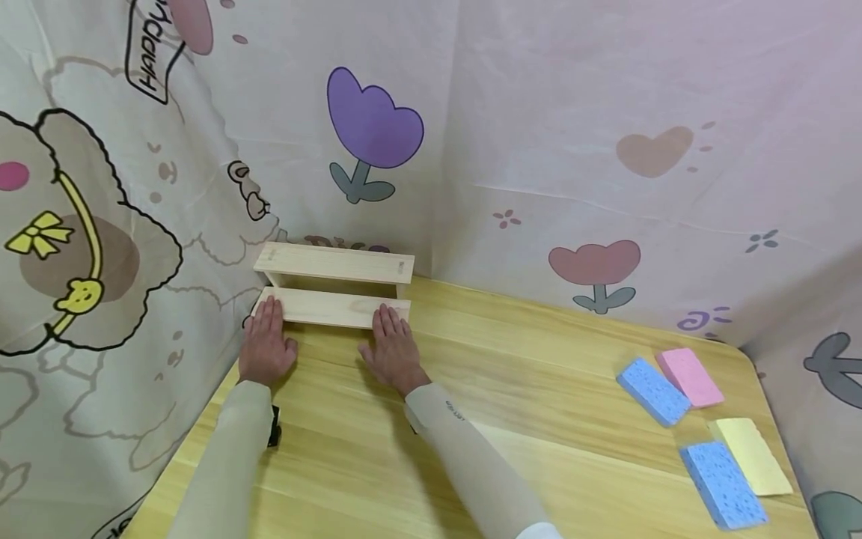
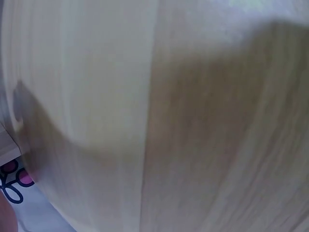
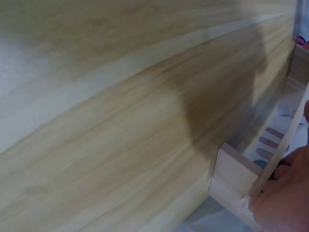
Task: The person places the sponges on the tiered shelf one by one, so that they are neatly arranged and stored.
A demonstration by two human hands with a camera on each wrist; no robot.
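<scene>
A pale wooden box-like stand [image 1: 334, 262] is at the back left of the table, with a dark gap between its upper board and its front board [image 1: 323, 308]. My left hand [image 1: 267, 348] rests its extended fingers on the left end of the front board. On the right end of that board lie the fingers of my right hand [image 1: 393, 348], also extended, thumb out to the side. The right wrist view shows part of my right hand [image 3: 285, 198] against the wooden stand [image 3: 234, 169]. Only a sliver of my left hand [image 2: 7, 212] enters the left wrist view.
Toward the table's right edge lie two blue sponges [image 1: 653, 391], [image 1: 723, 485], a pink sponge [image 1: 694, 376] and a yellow sponge [image 1: 753, 457]. A printed curtain [image 1: 512, 150] hangs behind the wood-grain table [image 1: 525, 352] and along its left side.
</scene>
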